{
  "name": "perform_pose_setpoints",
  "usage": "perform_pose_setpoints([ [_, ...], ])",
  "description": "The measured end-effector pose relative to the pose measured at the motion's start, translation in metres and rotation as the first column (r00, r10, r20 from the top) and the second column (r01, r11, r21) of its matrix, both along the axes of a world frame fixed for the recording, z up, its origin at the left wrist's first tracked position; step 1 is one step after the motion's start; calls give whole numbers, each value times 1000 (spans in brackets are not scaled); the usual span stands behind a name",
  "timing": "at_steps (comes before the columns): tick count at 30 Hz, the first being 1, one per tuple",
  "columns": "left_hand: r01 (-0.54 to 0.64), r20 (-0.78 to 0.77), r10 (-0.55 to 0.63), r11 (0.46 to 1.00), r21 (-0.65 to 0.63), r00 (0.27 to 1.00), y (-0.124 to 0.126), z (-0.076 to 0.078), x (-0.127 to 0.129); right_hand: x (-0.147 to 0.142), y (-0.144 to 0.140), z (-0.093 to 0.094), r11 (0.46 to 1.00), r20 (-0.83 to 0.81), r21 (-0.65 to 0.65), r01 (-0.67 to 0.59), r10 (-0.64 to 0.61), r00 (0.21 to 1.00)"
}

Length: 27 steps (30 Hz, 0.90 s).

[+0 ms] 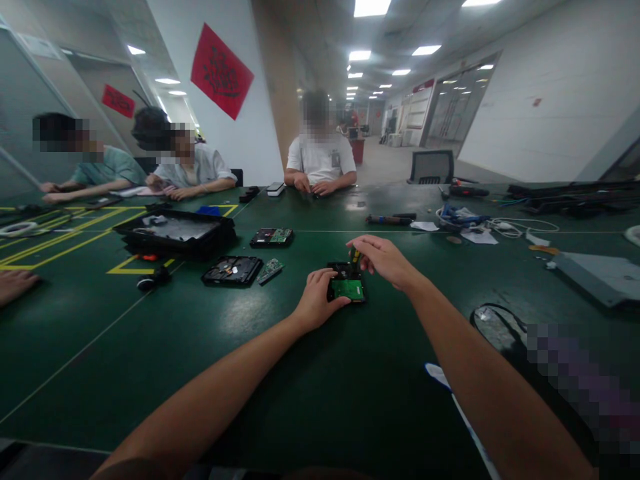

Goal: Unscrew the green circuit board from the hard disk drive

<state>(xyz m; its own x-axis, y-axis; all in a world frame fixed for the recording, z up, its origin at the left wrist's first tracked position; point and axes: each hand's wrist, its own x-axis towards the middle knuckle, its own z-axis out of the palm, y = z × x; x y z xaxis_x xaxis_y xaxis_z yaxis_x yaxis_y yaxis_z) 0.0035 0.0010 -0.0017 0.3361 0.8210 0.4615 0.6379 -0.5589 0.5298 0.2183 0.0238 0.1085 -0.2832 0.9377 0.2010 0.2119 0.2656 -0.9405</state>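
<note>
Well in from the green desk's (310,413) near edge, your left grip (317,298) clasps the left side of the black rectangular green-boarded drive (349,290) while your right grip (381,259) pinches a yellow-and-black tool (355,256) over its far end.

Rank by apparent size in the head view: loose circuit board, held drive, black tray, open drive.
1. Black tray
2. Open drive and held drive: too alike to rank, the latter partly covered
3. Loose circuit board
</note>
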Motion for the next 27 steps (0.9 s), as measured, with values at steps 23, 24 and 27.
perform_pose_setpoints([
  [23,2,-29,-5,995,-98,1000,2,-2,-2,-2,-3,1,998,-15,62,6,-5,1000],
  [24,1,-30,-4,995,-99,1000,2,-1,-2,-2,-3,0,998,-20,58,8,-7,1000],
  [27,1,-33,-4,995,-105,999,2,-1,-2,-2,-3,0,999,-47,42,-3,5,999],
])
